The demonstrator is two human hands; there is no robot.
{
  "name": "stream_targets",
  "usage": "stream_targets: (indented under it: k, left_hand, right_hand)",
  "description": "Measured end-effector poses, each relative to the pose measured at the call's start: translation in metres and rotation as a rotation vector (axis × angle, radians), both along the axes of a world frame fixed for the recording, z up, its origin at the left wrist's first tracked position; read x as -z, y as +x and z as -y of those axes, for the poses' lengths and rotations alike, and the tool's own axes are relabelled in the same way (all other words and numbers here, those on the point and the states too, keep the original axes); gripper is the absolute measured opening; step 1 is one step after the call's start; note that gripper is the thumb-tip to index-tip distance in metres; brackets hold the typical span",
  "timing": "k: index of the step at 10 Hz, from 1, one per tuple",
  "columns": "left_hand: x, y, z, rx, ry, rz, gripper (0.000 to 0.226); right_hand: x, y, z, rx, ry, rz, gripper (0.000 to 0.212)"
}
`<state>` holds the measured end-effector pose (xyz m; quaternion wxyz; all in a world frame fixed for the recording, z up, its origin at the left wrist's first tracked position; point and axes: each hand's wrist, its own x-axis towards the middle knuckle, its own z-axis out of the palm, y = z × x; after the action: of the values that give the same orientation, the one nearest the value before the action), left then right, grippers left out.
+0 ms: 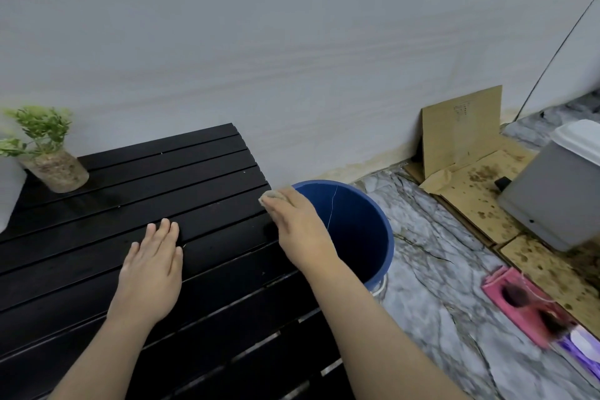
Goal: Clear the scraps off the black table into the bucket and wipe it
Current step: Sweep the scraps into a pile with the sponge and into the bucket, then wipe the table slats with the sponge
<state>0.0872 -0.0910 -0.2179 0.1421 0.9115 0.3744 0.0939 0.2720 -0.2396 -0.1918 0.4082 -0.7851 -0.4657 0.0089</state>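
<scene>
Two bare hands in frame, both over the black slatted table [201,172]. Left hand [151,273] lies flat, palm down on the slats near the middle of the near part, fingers straight and close together, holding nothing. Right hand [297,227] sits at the table's right edge, fingers curled down over a small grey-tan wad [271,195], probably a cloth or sponge; only its far tip shows past the fingertips. The wad is right at the edge, over the gap between table and bucket.

Blue bucket [367,230] stands on the marble-pattern floor [431,269], just beside the table's right edge, partly hidden behind the right wrist. Its inside looks dark, contents can't be made out.

Slats look mostly clean; a few tiny pale specks [183,247] near the left fingertips, too small to identify.

Small green plant in a clear jar [53,159] stands upright at the table's far left corner. Stained cardboard [470,153] leans on the wall and lies on the floor further right, with a grey lidded bin [558,191] on it. Pink dustpan-like item [526,305] on the floor near the right, blurred.
</scene>
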Motion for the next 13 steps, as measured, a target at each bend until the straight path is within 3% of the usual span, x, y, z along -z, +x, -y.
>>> stream_targets:
  k: [1,2,4,5,6,7,8,9,10,11,12,13]
  left_hand:
    - [0.001,0.0,0.0,-0.006,-0.003,0.003,0.049]
    - [0.0,0.0,0.0,-0.007,0.0,0.001,0.049]
    - [-0.001,0.0,0.002,-0.011,-0.013,0.015,0.049]
    - [-0.002,0.001,0.004,-0.015,-0.008,0.006,0.049]
    - [-0.003,0.002,0.004,-0.014,-0.012,0.003,0.049]
    - [-0.003,0.001,0.004,-0.016,-0.002,0.006,0.049]
    - [-0.002,0.0,0.004,-0.024,0.008,0.001,0.049]
    - [-0.002,0.004,0.002,-0.024,-0.007,-0.002,0.049]
    - [-0.012,0.002,0.002,-0.003,-0.116,0.031,0.047]
    - [-0.026,-0.016,0.014,0.02,-0.242,0.118,0.047]
    - [-0.033,-0.056,0.05,-0.009,-0.163,0.133,0.045]
    - [-0.034,-0.111,0.092,-0.023,-0.115,0.092,0.048]
  right_hand:
    - [0.003,-0.04,-0.002,-0.131,-0.114,0.18,0.029]
    - [0.017,-0.067,-0.001,-0.091,-0.275,0.294,0.031]
    - [0.011,-0.01,-0.003,-0.027,-0.293,0.09,0.03]
    - [0.005,0.022,0.0,0.116,-0.312,-0.025,0.035]
    - [0.0,0.008,-0.003,0.164,-0.162,-0.009,0.032]
    - [0.013,-0.038,-0.011,-0.078,-0.195,0.15,0.029]
    - [0.021,-0.031,-0.011,-0.023,-0.321,0.119,0.03]
    - [0.005,0.003,-0.004,0.113,-0.285,-0.093,0.031]
    - [-0.012,-0.002,0.011,0.247,-0.253,0.004,0.031]
    - [-0.006,-0.078,0.024,-0.074,-0.174,0.194,0.028]
    - [0.009,-0.125,0.048,-0.314,-0.292,0.269,0.033]
    - [0.003,-0.072,0.059,-0.037,-0.363,0.15,0.033]
